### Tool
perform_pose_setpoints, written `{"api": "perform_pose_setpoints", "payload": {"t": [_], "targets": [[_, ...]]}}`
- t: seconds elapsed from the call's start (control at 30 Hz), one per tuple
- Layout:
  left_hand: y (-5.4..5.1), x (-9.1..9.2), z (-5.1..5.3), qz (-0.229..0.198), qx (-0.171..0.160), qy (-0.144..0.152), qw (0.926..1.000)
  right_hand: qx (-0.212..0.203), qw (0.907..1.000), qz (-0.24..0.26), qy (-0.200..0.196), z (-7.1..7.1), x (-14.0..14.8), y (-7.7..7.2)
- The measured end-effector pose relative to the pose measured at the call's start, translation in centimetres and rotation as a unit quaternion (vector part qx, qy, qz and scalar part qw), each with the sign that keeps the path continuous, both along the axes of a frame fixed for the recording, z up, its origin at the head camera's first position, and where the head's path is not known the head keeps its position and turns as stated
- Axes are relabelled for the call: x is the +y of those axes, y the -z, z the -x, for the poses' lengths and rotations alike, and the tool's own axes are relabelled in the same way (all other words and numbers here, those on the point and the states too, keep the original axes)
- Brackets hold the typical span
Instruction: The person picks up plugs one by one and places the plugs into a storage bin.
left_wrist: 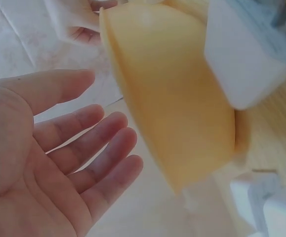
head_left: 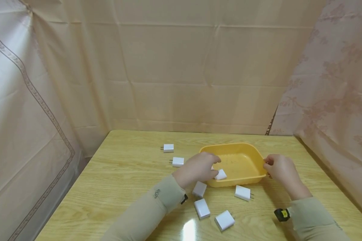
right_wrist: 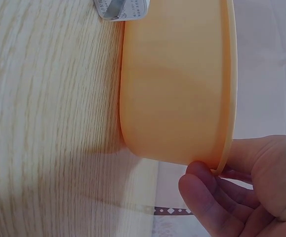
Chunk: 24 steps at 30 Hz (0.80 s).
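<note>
A yellow plastic basin (head_left: 237,182) stands on the wooden table, a white charger plug (head_left: 221,174) lying in its near left corner. My left hand (head_left: 201,167) is over the basin's left rim, fingers spread and relaxed close to that plug. In the left wrist view the palm (left_wrist: 39,163) holds nothing. At the opposite end, my right hand (head_left: 281,170) pinches the basin's right rim between thumb and fingers. The right wrist view shows this hand (right_wrist: 246,192) at the rim, with the basin's outer wall (right_wrist: 177,84) in plain sight.
Several more white charger plugs lie about on the table (head_left: 123,174): two at the back left (head_left: 168,148), others near the left wrist (head_left: 199,189), one before the basin (head_left: 243,193), one nearer the front (head_left: 224,220). Cloth curtains (head_left: 181,73) hang behind and at both sides.
</note>
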State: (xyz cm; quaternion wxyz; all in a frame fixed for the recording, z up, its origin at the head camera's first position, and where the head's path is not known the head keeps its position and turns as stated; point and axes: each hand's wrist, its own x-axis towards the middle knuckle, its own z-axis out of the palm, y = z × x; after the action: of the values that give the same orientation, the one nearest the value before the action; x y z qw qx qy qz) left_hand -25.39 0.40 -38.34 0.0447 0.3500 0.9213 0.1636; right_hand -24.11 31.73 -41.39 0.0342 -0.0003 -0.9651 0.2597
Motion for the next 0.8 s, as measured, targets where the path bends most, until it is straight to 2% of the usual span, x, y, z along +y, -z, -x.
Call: {"api": "perform_pose_setpoints", "payload": {"t": [0.37,0.6,0.8], "targets": [[-0.7,-2.1,-0.2,-0.022,0.011,-0.021,0.9995,0.006,0.9999,-0.003,-0.008,-0.1,0.0,0.0],[-1.1,-3.3,-0.4,-0.032,0.006,-0.043,0.9985,-0.004,1.0000,0.005,-0.003,-0.1,0.1,0.0],[-1.1,-4.7,-0.3,-0.059,0.018,-0.038,0.9974,-0.003,1.0000,0.005,-0.003,-0.1,0.0,0.1]]}}
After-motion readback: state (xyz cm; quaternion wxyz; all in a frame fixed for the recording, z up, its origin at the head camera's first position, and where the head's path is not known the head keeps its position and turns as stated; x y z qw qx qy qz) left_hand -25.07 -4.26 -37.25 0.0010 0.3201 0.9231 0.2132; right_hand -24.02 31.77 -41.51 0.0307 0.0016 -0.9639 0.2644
